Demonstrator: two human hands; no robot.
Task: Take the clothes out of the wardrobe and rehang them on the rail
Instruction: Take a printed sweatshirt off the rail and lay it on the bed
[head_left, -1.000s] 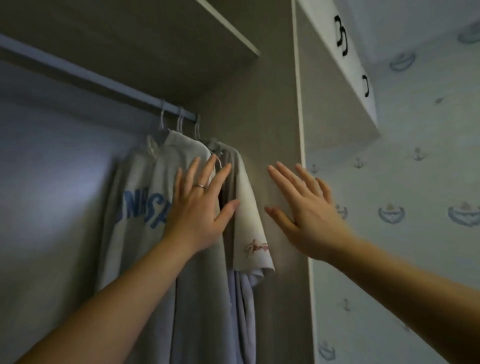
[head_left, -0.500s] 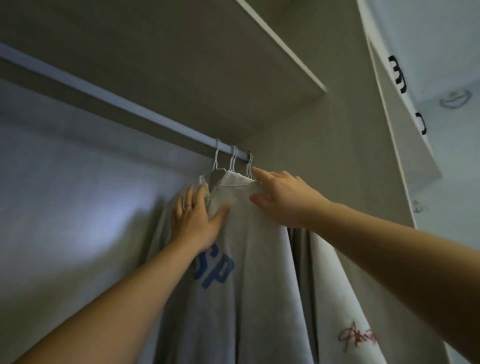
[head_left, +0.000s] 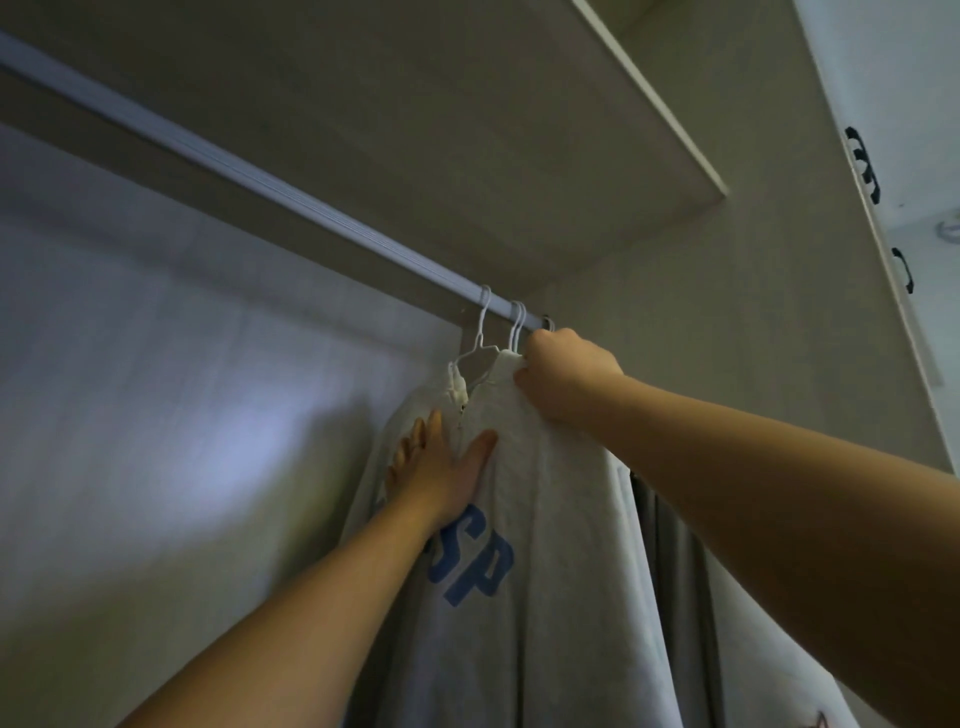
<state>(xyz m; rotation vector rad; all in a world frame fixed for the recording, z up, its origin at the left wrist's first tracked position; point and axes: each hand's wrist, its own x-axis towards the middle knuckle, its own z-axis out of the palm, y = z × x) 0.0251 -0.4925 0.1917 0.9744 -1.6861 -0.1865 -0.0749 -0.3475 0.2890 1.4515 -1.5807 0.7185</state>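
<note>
Three hangers (head_left: 482, 325), three garments (head_left: 545, 519), one rail (head_left: 260, 179)

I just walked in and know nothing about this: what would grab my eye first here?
High in the wardrobe, the right hand grips the top of a pale shirt with blue letters, just under the rail. The left hand lies flat on that shirt's front, lower down.

Dim, cool-toned wardrobe (head_left: 753, 291) interior, soft throughout

Brightest at the upper right, outside the cabinet; pale bluish patch of light on the back wall (head_left: 218, 441), darkening toward the shelf underside (head_left: 415, 130). Soft shadow cast left of the grey garment (head_left: 545, 519). Wide-angle stretching toward the edges and corners. Mild blur at lower left
</note>
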